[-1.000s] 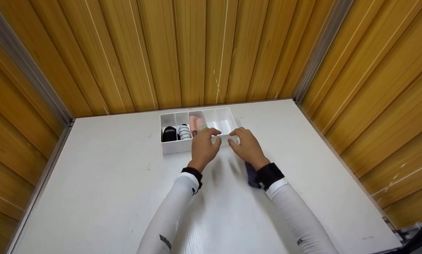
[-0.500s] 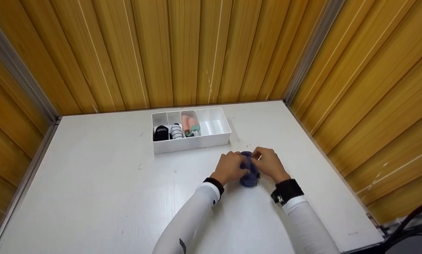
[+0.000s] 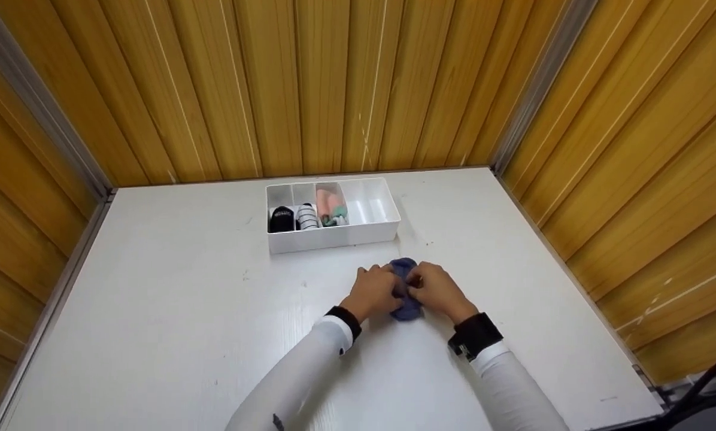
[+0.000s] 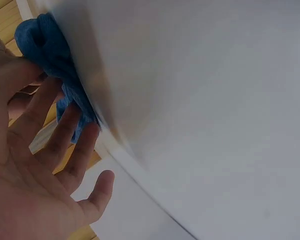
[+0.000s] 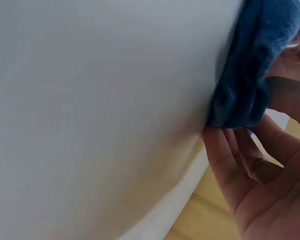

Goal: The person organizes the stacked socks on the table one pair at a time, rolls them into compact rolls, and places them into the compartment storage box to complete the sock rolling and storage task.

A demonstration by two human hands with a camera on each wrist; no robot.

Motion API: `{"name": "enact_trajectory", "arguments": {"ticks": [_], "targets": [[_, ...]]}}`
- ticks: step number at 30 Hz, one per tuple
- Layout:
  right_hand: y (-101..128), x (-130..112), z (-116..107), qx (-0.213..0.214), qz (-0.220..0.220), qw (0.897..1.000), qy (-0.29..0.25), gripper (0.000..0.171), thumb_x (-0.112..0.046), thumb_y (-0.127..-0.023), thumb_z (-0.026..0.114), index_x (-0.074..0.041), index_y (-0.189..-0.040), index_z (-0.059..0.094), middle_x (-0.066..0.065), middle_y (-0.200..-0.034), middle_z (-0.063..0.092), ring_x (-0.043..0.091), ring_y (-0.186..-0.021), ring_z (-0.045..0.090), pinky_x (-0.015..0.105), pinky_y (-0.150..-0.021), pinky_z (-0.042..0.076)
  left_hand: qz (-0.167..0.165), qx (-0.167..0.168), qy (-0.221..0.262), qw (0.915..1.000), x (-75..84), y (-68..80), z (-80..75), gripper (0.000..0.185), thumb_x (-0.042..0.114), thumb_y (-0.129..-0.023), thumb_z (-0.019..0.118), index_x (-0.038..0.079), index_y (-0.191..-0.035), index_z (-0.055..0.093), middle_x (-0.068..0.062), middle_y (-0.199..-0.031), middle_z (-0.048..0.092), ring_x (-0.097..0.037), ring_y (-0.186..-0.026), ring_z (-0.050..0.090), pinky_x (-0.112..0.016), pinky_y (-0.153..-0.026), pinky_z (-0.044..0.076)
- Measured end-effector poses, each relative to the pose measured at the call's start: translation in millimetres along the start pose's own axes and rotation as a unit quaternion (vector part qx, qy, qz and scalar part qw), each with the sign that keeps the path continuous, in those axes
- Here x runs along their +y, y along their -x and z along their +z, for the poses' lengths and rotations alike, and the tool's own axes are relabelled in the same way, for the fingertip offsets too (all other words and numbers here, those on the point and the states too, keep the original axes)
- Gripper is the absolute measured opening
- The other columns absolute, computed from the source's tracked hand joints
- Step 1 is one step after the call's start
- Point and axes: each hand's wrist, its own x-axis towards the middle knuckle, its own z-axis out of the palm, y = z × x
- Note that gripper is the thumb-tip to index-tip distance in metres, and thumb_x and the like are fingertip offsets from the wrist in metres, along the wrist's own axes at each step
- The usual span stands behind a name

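Observation:
A blue sock (image 3: 404,267) lies bunched on the white table (image 3: 172,323), a little in front of the white divided box (image 3: 333,238). My left hand (image 3: 377,291) and right hand (image 3: 434,291) close on it from either side, so only its far and near ends show. The left wrist view shows the blue sock (image 4: 45,45) under my thumb, with the fingers (image 4: 65,135) along its edge. In the right wrist view the blue sock (image 5: 255,65) rests against my fingers (image 5: 235,160).
The box holds a black sock (image 3: 282,218), a striped sock (image 3: 306,216) and a pink-and-green pair (image 3: 332,211) in its left compartments; the wide right compartment (image 3: 371,206) holds nothing. Wooden walls close off the table's back and both sides.
Both hands drew back from the box's front edge to the blue sock on the table and now hold it, pressed closer together than half a second ago.

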Motion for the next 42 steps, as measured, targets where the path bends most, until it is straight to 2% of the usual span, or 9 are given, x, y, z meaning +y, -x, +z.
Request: {"name": "enact_trajectory", "arguments": {"ticks": [4,9,16,20,25,29,35,38,42], "targets": [[4.1,-20.0,7.0,-0.019,-0.021,1.000,0.006,0.007,-0.006,-0.084,0.074,-0.010,-0.090,0.072,0.001,-0.087,0.065,0.013,-0.079,0.059,0.033,-0.072,0.051,0.006,0.004,-0.020,0.9998,-10.8,19.1,-6.2,0.012,0.036,-0.083,0.078,0.024,-0.084,0.077,0.001,-0.100,0.066,-0.025,-0.094,0.060,-0.046,-0.081,0.042],[13.6,-42.9,15.0,-0.056,-0.064,0.996,0.006,0.005,-0.013,-0.086,0.071,-0.013,-0.090,0.069,-0.004,-0.086,0.066,0.011,-0.079,0.059,0.029,-0.073,0.050,-0.005,0.014,-0.041,0.9991,-24.7,45.8,-14.1,0.019,0.038,-0.084,0.078,0.020,-0.089,0.077,-0.003,-0.102,0.069,-0.027,-0.094,0.063,-0.049,-0.084,0.045],[32.4,-65.6,28.7,-0.119,-0.138,0.983,0.038,0.031,-0.033,-0.080,0.084,-0.015,-0.102,0.071,-0.002,-0.105,0.069,0.017,-0.095,0.064,0.033,-0.085,0.052,-0.016,0.032,-0.014,0.9993,-49.1,76.9,-21.8,0.020,0.034,-0.084,0.078,0.018,-0.095,0.075,-0.002,-0.099,0.068,-0.028,-0.094,0.064,-0.055,-0.088,0.046],[39.3,-75.2,38.9,-0.120,-0.156,0.976,0.088,0.032,-0.035,-0.081,0.084,-0.016,-0.106,0.074,-0.001,-0.120,0.068,0.017,-0.107,0.066,0.036,-0.092,0.054,-0.006,0.052,0.000,0.9986,-51.6,89.3,-25.5,0.017,0.034,-0.085,0.078,0.020,-0.092,0.075,0.001,-0.095,0.067,-0.025,-0.092,0.064,-0.050,-0.085,0.046],[42.0,-84.2,47.2,-0.088,-0.186,0.967,0.147,0.023,-0.032,-0.083,0.082,-0.017,-0.097,0.073,-0.003,-0.104,0.066,0.012,-0.089,0.065,0.031,-0.078,0.054,0.024,0.042,0.006,0.9988,-44.2,103.1,-24.1,0.026,0.047,-0.077,0.084,0.023,-0.085,0.077,0.007,-0.085,0.065,-0.016,-0.078,0.061,-0.041,-0.074,0.045],[44.1,-86.3,50.7,-0.059,-0.204,0.959,0.188,0.020,-0.034,-0.084,0.082,-0.018,-0.090,0.070,-0.003,-0.092,0.061,0.012,-0.075,0.059,0.029,-0.067,0.051,0.033,0.044,-0.016,0.9984,-39.2,108.6,-16.9,0.021,0.041,-0.071,0.089,0.028,-0.083,0.077,0.009,-0.081,0.064,-0.014,-0.075,0.061,-0.044,-0.074,0.047],[46.5,-87.3,51.2,-0.049,-0.216,0.953,0.208,0.022,-0.033,-0.083,0.082,-0.018,-0.095,0.070,-0.003,-0.092,0.059,0.012,-0.076,0.056,0.030,-0.067,0.050,0.025,0.094,-0.045,0.9943,-40.4,106.6,-10.0,0.014,0.017,-0.078,0.081,0.028,-0.076,0.073,0.010,-0.070,0.065,-0.013,-0.068,0.062,-0.040,-0.072,0.045],[48.0,-89.6,48.9,-0.063,-0.211,0.953,0.207,0.031,-0.034,-0.082,0.082,-0.014,-0.100,0.067,-0.003,-0.094,0.059,0.012,-0.078,0.056,0.030,-0.068,0.050,0.021,0.090,-0.019,0.9955,-44.4,104.0,-10.5,0.013,0.014,-0.076,0.077,0.024,-0.074,0.069,0.012,-0.064,0.061,-0.010,-0.061,0.056,-0.039,-0.071,0.044],[49.0,-92.0,47.5,-0.074,-0.190,0.961,0.187,0.036,-0.033,-0.087,0.079,-0.012,-0.109,0.059,-0.001,-0.095,0.061,0.013,-0.079,0.059,0.030,-0.067,0.049,0.006,0.058,0.060,0.9965,-51.3,100.2,-13.3,0.007,0.018,-0.078,0.079,0.019,-0.080,0.072,0.011,-0.066,0.062,-0.008,-0.061,0.051,-0.039,-0.071,0.043]]}}
